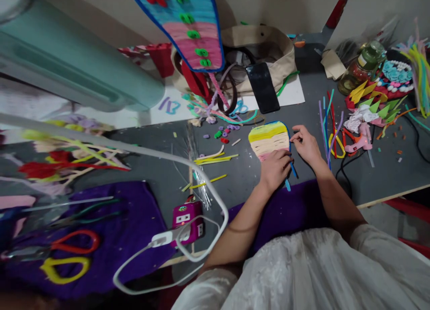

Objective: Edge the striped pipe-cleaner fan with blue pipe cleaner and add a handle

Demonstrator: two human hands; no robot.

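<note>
A small striped pipe-cleaner panel (268, 138) lies on the grey table, yellow at the top, cream in the middle and pink below, with a blue strip along its top and right edge. My left hand (276, 167) rests over its lower part and holds it down, fingers closed towards the right edge. Below those fingers the loose end of a blue pipe cleaner (294, 170) sticks out. Close against the blue edge, my right hand (306, 145) has bent fingers with a gap between them; I see nothing held there.
Yellow pipe cleaners (215, 159) and small beads (225, 133) lie left of the panel. A pink glue gun (361, 139) and scissors (337, 145) are on the right. A white cable (161, 155) arches across the left, above a purple power socket (188, 218). A phone (263, 87) leans behind.
</note>
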